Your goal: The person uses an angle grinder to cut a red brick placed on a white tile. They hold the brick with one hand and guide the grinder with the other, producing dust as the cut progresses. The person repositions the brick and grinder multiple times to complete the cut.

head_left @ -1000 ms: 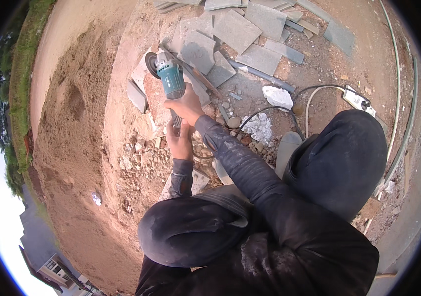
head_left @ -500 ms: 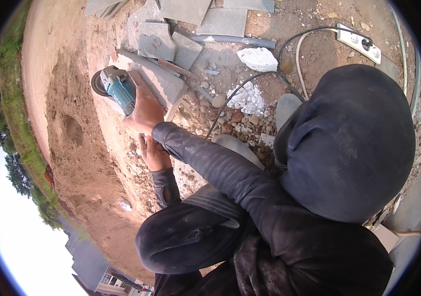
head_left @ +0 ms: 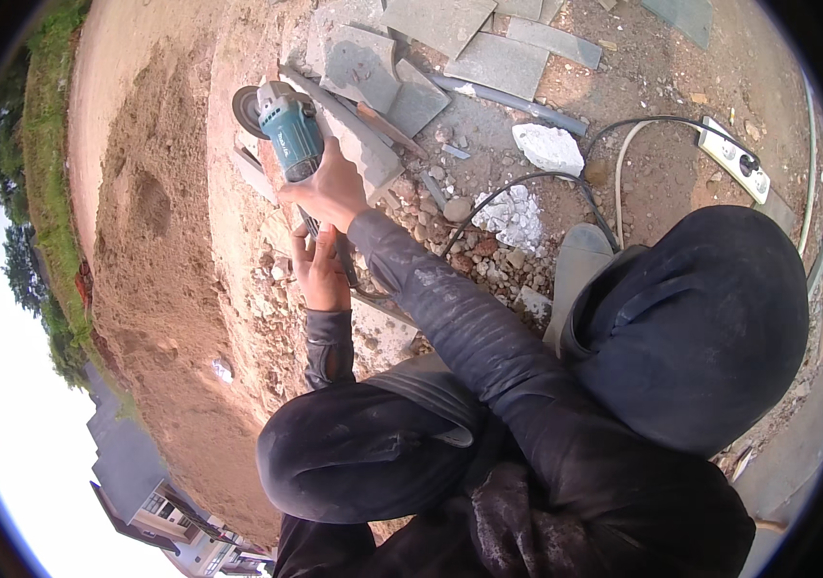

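My right hand (head_left: 332, 193) is closed around the teal body of an angle grinder (head_left: 288, 137). Its grey head and round disc (head_left: 248, 112) point away from me, to the far left. Behind it, my left hand (head_left: 322, 275) is at the grinder's dark rear end, fingers bent against it; part of its grip is hidden. The grinder is held beside a pale rectangular block (head_left: 363, 149) on the ground. I cannot tell whether the disc touches anything.
Broken grey tiles (head_left: 498, 63) lie beyond the block, along with a grey pipe (head_left: 517, 104). White lumps (head_left: 548, 149) and rubble (head_left: 489, 255) are to the right. A black cable runs to a white power strip (head_left: 734, 159). A dirt slope (head_left: 156, 250) fills the left.
The grinder has moved farther from me along the block, and its disc shows more clearly. Both hands moved with it. The whole view has shifted, putting the ground things lower and more rightward.
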Action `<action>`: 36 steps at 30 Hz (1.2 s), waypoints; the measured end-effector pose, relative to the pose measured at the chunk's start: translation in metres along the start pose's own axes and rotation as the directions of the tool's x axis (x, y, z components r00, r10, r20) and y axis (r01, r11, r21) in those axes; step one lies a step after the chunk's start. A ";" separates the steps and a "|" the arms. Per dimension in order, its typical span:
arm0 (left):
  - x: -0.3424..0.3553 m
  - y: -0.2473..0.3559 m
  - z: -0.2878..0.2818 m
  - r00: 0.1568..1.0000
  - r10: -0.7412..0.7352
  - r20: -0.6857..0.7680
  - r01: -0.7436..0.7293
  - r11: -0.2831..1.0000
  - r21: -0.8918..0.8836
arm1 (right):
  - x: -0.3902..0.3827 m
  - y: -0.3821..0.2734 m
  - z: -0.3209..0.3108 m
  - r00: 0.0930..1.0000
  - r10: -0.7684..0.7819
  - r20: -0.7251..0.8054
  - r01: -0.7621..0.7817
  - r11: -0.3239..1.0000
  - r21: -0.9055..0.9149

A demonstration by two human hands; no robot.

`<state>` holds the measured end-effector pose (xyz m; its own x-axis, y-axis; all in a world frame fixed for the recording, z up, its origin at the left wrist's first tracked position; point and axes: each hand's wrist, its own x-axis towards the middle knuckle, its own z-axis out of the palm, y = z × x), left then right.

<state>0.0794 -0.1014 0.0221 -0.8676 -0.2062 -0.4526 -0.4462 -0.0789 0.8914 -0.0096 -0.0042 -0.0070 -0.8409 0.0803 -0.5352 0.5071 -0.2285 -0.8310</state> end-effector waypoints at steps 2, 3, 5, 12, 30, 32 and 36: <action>-0.001 -0.007 0.014 0.999 0.038 -0.027 -0.036 0.997 0.075 | 0.006 0.004 -0.014 0.998 0.010 0.061 -0.014 0.998 0.065; -0.002 -0.005 0.034 0.997 0.077 -0.024 -0.075 0.992 0.102 | 0.015 0.011 -0.023 0.992 0.002 0.124 -0.028 0.978 0.209; -0.004 -0.010 0.043 0.996 0.091 0.002 -0.090 0.991 0.098 | -0.001 -0.020 -0.041 0.969 -0.012 0.245 -0.073 0.939 0.335; 0.002 -0.010 0.046 0.982 0.172 -0.073 -0.166 0.982 0.087 | 0.024 -0.002 -0.025 0.969 0.034 0.245 -0.114 0.939 0.324; 0.017 -0.026 0.009 0.974 0.186 -0.132 -0.190 0.982 -0.016 | 0.020 0.007 0.014 0.967 0.030 0.254 -0.087 0.973 0.216; 0.017 -0.031 0.009 0.966 0.216 -0.140 -0.221 0.975 -0.016 | 0.019 0.008 0.014 0.967 0.020 0.253 -0.072 0.978 0.197; 0.014 -0.035 0.011 0.969 0.205 -0.141 -0.216 0.974 -0.069 | 0.019 0.011 0.013 0.971 -0.009 0.238 -0.035 0.983 0.180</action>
<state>0.0805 -0.0911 -0.0158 -0.9008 -0.3535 -0.2522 -0.2318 -0.0999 0.9676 -0.0230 -0.0181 -0.0241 -0.8662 -0.1512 -0.4763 0.4941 -0.4018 -0.7710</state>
